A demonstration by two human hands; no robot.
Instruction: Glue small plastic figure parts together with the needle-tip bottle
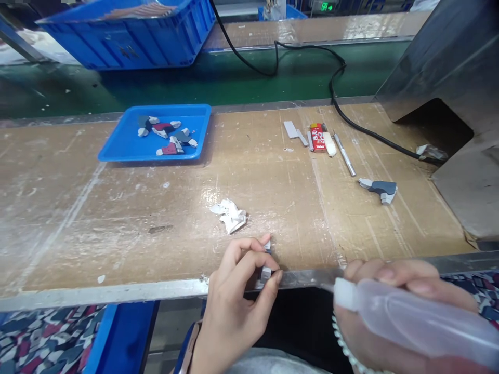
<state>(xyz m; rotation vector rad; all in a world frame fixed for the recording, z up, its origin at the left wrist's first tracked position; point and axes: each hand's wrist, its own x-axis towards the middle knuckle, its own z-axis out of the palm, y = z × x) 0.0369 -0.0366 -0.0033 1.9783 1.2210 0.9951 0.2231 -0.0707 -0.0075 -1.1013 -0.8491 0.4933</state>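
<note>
My left hand [237,291] pinches a small grey piece [265,271] at the near metal edge of the wooden workbench [117,218]. Most of the piece is hidden by my fingers. My right hand [393,322] grips a translucent squeeze bottle [409,322], its white nozzle [345,293] pointing left toward the piece, a short gap away. A crumpled white tissue [230,214] lies just beyond my left hand.
A blue tray [128,145] with several grey and red pieces sits at the back left. A red lighter [318,137], a metal pen knife [345,154] and a grey piece [380,189] lie at right. A metal machine housing [460,104] stands at far right, with a black cable [335,83].
</note>
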